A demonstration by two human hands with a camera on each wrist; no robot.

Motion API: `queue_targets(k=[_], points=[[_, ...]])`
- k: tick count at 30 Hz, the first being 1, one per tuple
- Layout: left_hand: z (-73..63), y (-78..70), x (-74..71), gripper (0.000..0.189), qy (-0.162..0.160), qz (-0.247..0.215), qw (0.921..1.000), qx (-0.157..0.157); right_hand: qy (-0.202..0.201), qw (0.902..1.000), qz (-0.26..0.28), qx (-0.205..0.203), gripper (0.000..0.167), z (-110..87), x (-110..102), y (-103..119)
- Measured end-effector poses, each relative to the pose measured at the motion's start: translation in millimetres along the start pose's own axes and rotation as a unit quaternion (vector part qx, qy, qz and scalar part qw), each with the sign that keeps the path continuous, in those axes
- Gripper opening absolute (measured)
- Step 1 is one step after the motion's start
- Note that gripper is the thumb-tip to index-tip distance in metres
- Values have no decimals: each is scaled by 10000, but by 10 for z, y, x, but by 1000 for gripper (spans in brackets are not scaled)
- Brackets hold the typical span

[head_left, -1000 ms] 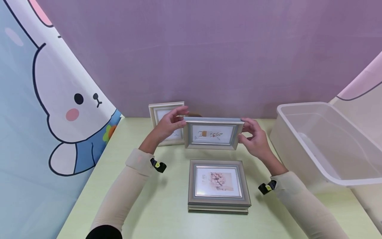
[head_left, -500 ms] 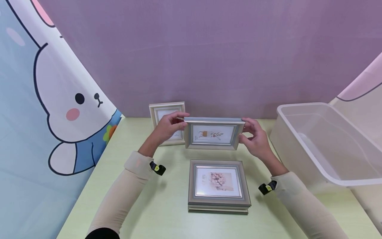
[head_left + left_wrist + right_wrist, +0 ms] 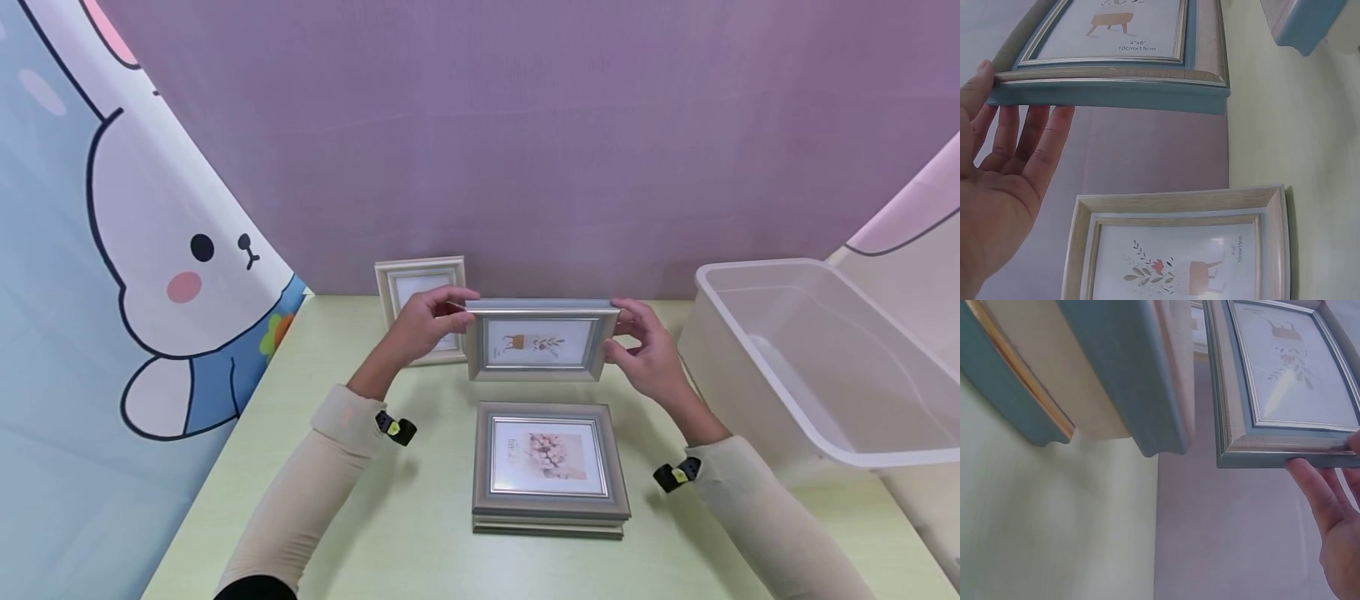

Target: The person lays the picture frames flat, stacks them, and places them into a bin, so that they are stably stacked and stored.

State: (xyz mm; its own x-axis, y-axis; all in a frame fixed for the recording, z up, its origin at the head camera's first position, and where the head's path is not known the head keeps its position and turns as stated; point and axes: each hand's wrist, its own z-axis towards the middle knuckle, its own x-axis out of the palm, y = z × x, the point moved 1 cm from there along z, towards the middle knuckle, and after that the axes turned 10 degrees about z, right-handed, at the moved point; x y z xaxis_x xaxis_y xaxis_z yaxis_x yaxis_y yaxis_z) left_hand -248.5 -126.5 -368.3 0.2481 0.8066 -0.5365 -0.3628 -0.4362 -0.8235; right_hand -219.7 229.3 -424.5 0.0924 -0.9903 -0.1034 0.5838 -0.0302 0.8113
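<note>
Both hands hold a picture frame (image 3: pixel 536 340) on its side above the table, its plant print facing me. My left hand (image 3: pixel 429 323) grips its left end; in the left wrist view the thumb lies on the face and the fingers run behind the blue-grey edge. My right hand (image 3: pixel 647 354) pinches the other end. A cream picture frame (image 3: pixel 384 275) stands upright at the back, partly hidden by my left hand. Closer to me lies a stack of picture frames (image 3: pixel 551 507), the top one with a pink flower print. Its blue-grey edges (image 3: pixel 1129 369) fill the upper left of the right wrist view.
A large white plastic bin (image 3: pixel 750 350) stands at the right on the pale green table (image 3: pixel 360 542). Behind the table rises a purple backdrop (image 3: pixel 525 150). A cloth with a cartoon rabbit (image 3: pixel 172 217) hangs at the left.
The held picture frame has come slightly toward me and to the right, both hands moving with it. The standing frame, the stack and the bin stay put.
</note>
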Motion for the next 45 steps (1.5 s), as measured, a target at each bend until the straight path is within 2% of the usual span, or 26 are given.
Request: queue_targets(k=[5,12,17,21,26,30,36,45], points=[[-45,-44,-4,31,15,57,10000,80,13,9999,-55,162,64,-38,-10,91],[-116,-110,-15,30,126,-175,9998,39,209,9985,304,399,65,-109,-34,201],[-165,-154,0,31,232,-456,9985,-216,324,9962,461,666,65,-178,-56,285],[-204,-168,52,32,384,-851,9937,-626,378,9930,424,1031,59,-244,-71,346],[-265,-92,163,32,591,-1115,9859,-1098,423,9849,384,1637,53,-365,-81,372],[-322,6,270,30,762,-1090,9827,-1287,430,9770,340,2058,48,-473,-80,341],[-409,117,403,28,1008,-1003,9743,-1746,559,9636,249,2603,45,-606,-84,263],[-531,173,523,26,1247,-941,9672,-2002,844,9445,444,3144,47,-749,-74,181]])
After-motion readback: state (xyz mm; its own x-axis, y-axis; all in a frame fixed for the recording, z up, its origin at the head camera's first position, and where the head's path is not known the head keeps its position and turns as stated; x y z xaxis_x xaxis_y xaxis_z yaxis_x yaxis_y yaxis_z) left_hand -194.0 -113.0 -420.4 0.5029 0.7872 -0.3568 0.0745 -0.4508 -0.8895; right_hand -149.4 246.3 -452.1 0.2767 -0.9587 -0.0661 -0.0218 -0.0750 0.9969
